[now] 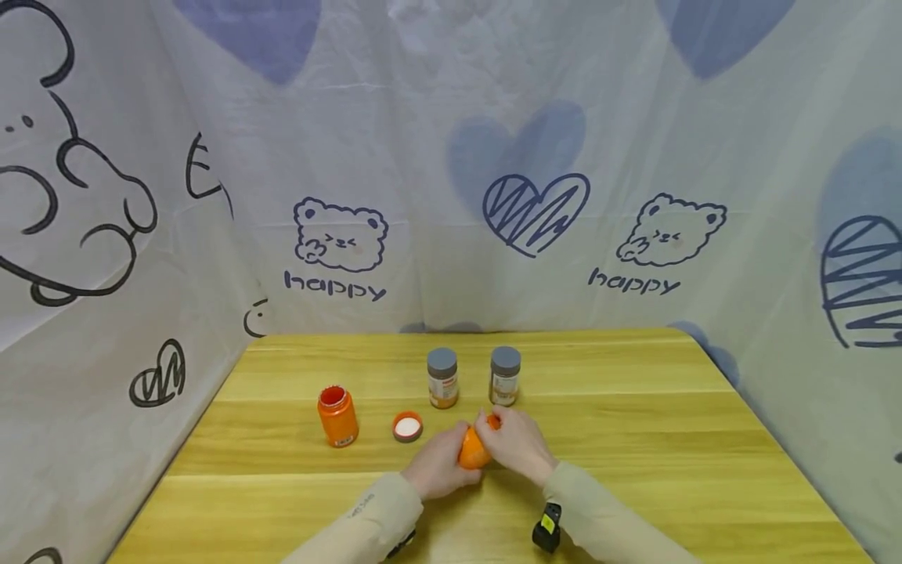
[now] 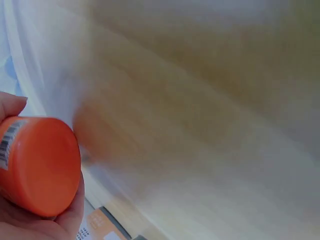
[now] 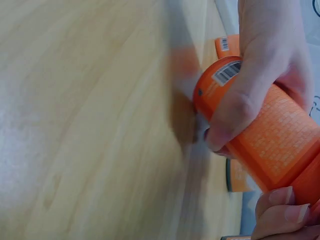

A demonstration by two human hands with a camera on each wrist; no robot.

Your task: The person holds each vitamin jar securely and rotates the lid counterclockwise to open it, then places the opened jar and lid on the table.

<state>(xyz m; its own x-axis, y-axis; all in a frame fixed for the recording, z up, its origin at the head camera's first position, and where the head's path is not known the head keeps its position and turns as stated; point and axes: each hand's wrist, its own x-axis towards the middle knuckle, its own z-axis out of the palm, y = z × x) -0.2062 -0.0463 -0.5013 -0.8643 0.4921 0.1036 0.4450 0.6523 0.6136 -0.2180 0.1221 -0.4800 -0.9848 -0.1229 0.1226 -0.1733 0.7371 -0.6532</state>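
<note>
An orange bottle [image 1: 474, 448] is held tilted between both hands above the table. My left hand [image 1: 442, 462] grips its body, and in the left wrist view the bottle's round base [image 2: 50, 167] faces the camera, with a barcode on its side. The right hand [image 1: 517, 442] holds the other end, fingers around the orange cap [image 3: 309, 182]. Left of the hands lies a lid [image 1: 407, 428], its white inside up. Beyond it stands an uncapped orange bottle [image 1: 339, 419].
Behind the hands stand two jars with grey lids, a left jar [image 1: 442, 380] and a right jar [image 1: 504, 377]. Everything rests on a wooden table [image 1: 634, 439]. A printed white cloth [image 1: 423, 157] hangs behind and at the sides.
</note>
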